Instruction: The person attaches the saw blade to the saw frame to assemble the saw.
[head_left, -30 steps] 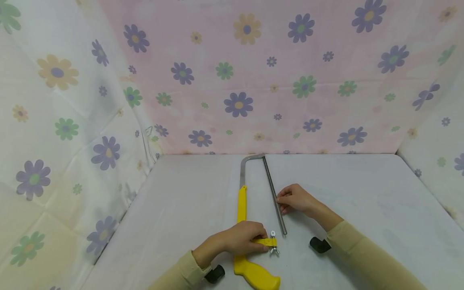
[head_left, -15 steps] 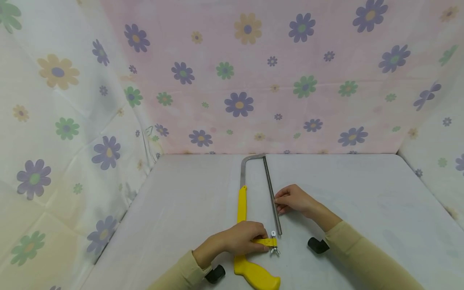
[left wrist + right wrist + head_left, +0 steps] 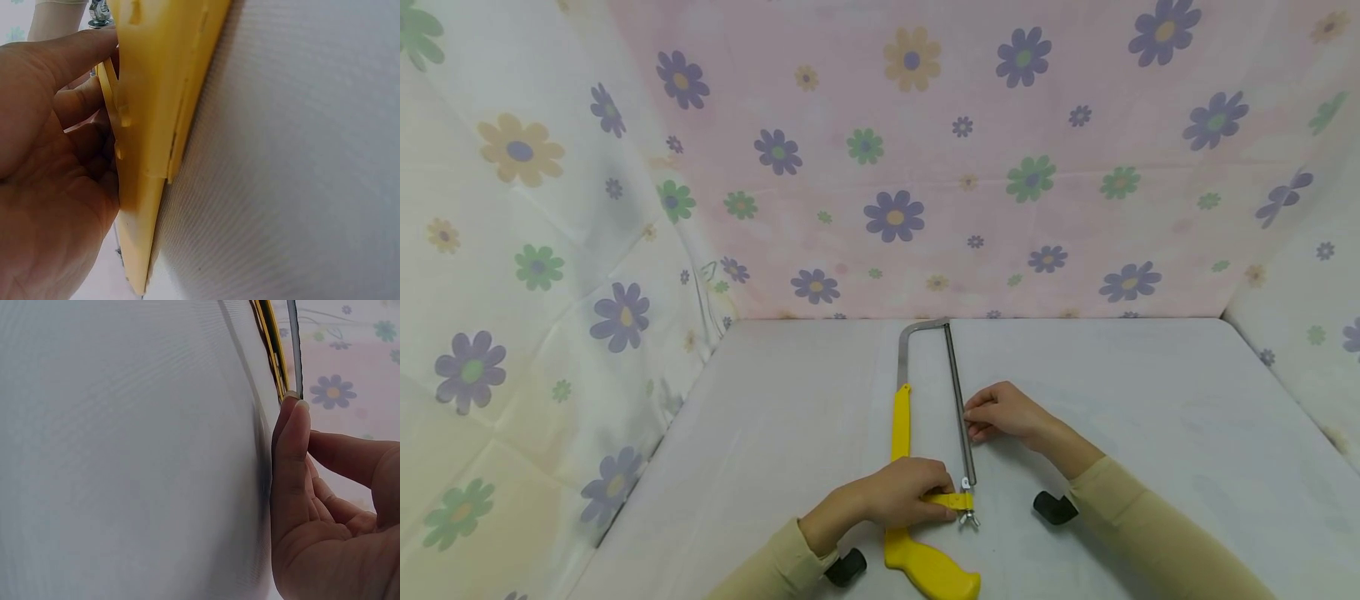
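Note:
A hacksaw frame with a yellow handle (image 3: 942,573) lies on the white table, its bare metal bow (image 3: 902,354) reaching toward the back edge. My left hand (image 3: 904,493) grips the yellow front arm (image 3: 958,501) of the frame, beside the wing nut (image 3: 968,519). The thin grey saw blade (image 3: 959,400) runs from the bow's far tip to the metal blade holder (image 3: 966,483), its near end touching or beside it; I cannot tell which. My right hand (image 3: 1004,412) pinches the blade around its middle, and the right wrist view shows the blade (image 3: 295,347) at the fingertips.
The white-covered table (image 3: 1157,417) extends on both sides of the saw. Flowered cloth (image 3: 835,167) hangs behind it and along both sides. A black wrist-worn piece (image 3: 1054,507) sits below the right cuff, and another black piece (image 3: 846,567) by the left.
The right hand has shifted left with the blade, swinging its near end left to the blade holder. The left hand and the saw frame have stayed in place.

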A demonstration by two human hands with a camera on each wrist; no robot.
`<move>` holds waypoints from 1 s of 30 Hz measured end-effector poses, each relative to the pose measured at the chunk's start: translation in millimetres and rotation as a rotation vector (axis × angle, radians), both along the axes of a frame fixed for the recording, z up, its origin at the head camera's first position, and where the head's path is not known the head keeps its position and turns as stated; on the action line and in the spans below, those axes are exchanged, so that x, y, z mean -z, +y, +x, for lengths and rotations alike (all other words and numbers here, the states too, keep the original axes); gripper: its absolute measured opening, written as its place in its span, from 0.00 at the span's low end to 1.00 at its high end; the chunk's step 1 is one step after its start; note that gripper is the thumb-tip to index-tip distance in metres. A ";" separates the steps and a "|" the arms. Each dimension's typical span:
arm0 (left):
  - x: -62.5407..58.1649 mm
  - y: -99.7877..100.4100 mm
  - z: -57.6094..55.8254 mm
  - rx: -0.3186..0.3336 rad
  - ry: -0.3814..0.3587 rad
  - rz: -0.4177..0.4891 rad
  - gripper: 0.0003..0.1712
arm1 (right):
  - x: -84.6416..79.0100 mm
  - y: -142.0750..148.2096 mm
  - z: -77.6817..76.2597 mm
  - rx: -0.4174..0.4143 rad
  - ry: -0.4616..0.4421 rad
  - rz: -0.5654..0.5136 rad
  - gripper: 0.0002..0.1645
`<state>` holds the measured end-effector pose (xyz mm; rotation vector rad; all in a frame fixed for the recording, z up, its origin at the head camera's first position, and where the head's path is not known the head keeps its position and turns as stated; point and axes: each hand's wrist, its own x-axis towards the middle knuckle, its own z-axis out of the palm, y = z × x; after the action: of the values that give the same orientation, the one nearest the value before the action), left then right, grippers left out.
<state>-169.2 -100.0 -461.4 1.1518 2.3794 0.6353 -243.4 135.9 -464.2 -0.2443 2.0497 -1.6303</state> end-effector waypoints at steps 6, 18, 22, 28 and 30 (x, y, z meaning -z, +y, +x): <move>-0.1 0.1 0.0 0.003 0.002 0.000 0.08 | 2.0 -1.5 -0.2 0.003 0.000 -0.005 0.14; -0.8 -0.2 0.6 -0.002 0.003 -0.002 0.08 | -0.4 -1.4 -0.7 -0.012 0.012 -0.018 0.15; -0.1 -0.2 0.5 0.006 0.009 0.001 0.08 | 0.2 -2.7 0.0 -0.005 0.003 -0.010 0.15; 0.0 -0.3 -0.1 0.012 0.015 -0.001 0.08 | -0.5 -5.2 0.9 0.002 -0.003 0.001 0.14; -0.3 -0.5 -0.1 0.011 0.018 -0.002 0.08 | -0.9 -5.6 0.9 0.003 -0.004 0.002 0.14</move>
<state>-169.3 -100.4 -461.1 1.1740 2.3860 0.6213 -242.5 130.2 -463.3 -0.2369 2.0494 -1.6288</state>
